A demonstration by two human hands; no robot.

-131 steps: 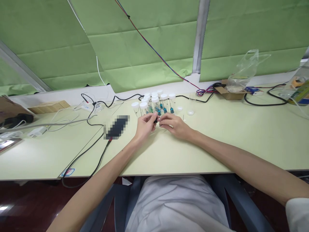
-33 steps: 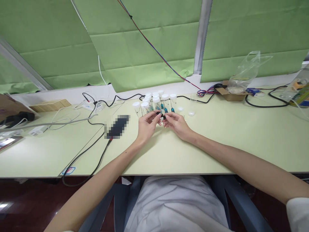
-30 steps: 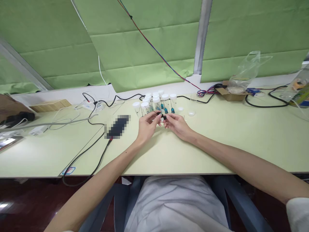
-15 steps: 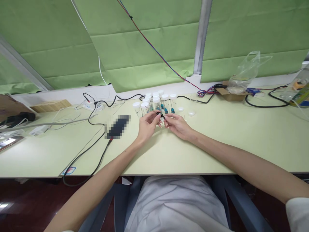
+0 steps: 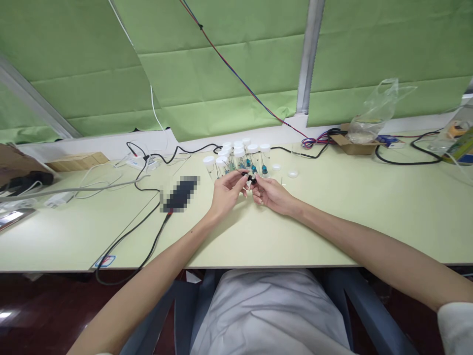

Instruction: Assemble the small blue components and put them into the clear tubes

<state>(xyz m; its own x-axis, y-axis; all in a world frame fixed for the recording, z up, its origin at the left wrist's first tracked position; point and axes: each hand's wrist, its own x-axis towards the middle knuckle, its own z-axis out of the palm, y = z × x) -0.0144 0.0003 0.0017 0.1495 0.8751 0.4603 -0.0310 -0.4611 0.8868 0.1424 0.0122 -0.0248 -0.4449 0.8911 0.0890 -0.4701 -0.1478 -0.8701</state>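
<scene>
Between my two hands is a small black part (image 5: 252, 179), too small to name more closely. My left hand (image 5: 227, 193) grips its left end between thumb and fingers. With thumb and fingertips closed, my right hand (image 5: 274, 195) pinches the other end. Just beyond the hands stand several clear vials with white caps (image 5: 265, 148), holding teal pieces (image 5: 264, 169) and thin wires. Two loose white caps (image 5: 293, 174) lie to the right of the vials, near a thin pin-like piece (image 5: 283, 181). My fingers cover part of the black part and some vial bases.
A blurred-out dark object (image 5: 181, 193) with a black cable (image 5: 157, 241) lies to the left. Cables and a white adapter (image 5: 59, 199) are farther left. At the back right stands a cardboard box (image 5: 356, 147) with a plastic bag (image 5: 375, 116).
My right fingers have shifted slightly right and turned a little, and more of the black part shows between the hands. My left hand has barely moved.
</scene>
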